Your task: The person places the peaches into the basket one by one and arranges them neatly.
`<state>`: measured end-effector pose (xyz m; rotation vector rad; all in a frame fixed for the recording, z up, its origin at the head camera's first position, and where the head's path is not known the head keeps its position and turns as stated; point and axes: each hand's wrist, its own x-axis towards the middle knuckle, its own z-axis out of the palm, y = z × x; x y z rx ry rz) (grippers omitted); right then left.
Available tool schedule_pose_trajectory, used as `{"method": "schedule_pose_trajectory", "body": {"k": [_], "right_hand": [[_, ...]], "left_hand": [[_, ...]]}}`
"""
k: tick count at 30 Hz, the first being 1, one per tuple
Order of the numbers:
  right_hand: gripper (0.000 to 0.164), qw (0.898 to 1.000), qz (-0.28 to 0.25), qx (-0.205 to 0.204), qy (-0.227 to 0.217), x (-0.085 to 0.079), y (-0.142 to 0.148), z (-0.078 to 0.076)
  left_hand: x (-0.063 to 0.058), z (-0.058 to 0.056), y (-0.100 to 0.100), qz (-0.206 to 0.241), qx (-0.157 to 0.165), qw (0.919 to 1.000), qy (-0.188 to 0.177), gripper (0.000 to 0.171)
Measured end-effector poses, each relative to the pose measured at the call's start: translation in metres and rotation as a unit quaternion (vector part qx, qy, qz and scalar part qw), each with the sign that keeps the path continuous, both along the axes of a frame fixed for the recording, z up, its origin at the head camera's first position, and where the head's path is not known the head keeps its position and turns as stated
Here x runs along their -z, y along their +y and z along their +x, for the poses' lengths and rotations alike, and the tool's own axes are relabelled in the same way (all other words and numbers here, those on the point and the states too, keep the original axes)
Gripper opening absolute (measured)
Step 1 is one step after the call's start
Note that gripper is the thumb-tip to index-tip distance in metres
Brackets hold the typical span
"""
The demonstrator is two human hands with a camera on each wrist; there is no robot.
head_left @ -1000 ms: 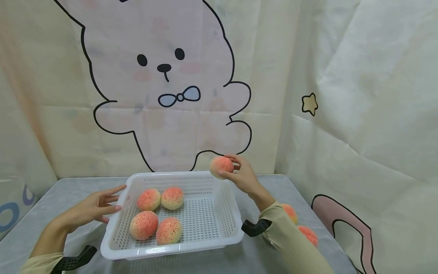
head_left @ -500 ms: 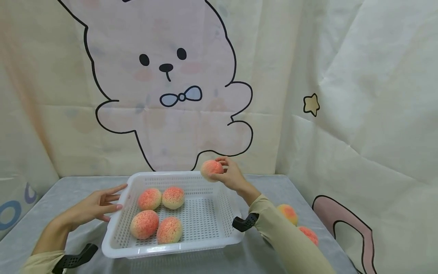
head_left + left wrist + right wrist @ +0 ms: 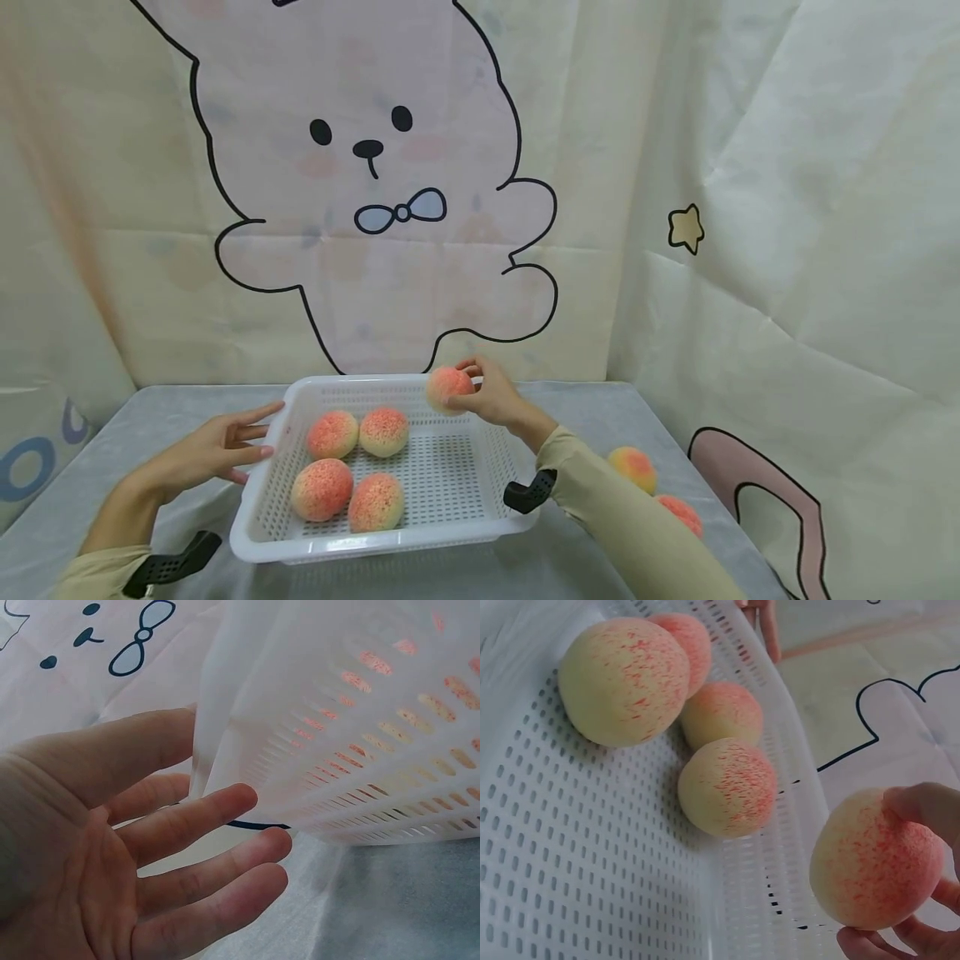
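We'd guess the basket (image 3: pixel 450 534) is light, stiff plastic, prob. slick, best held by the rim. It's white w/ slotted sides. The left hand (image 3: pixel 206 452), fingers fairly straight & spread, touches its left rim; the right hand (image 3: pixel 497 398) pinches a peach (image 3: pixel 446 390) btwn thumb & fingers, near the far rim, right of ctr. We judge it lightweight, maybe soft foam: grip mid-body, gently. It's round, speckled pinkish-red on cream.
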<state>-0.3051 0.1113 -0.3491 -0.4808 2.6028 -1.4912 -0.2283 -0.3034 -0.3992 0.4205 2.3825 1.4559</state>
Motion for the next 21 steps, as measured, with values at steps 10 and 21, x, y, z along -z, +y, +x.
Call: {"method": "schedule_pose_trajectory", "body": {"k": [10,21], "right_hand": [[0.051,0.997,0.057,-0.050,-0.021,0.016,-0.009,0.007],[0.047,0.983,0.124,-0.131,-0.041,0.016,-0.027,0.009]], "left_hand": [[0.001,0.001,0.004,0.004,-0.008,1.0000,-0.003,0.083],[0.000,0.001,0.004,-0.005,-0.023,0.9997,-0.003,0.085]]}}
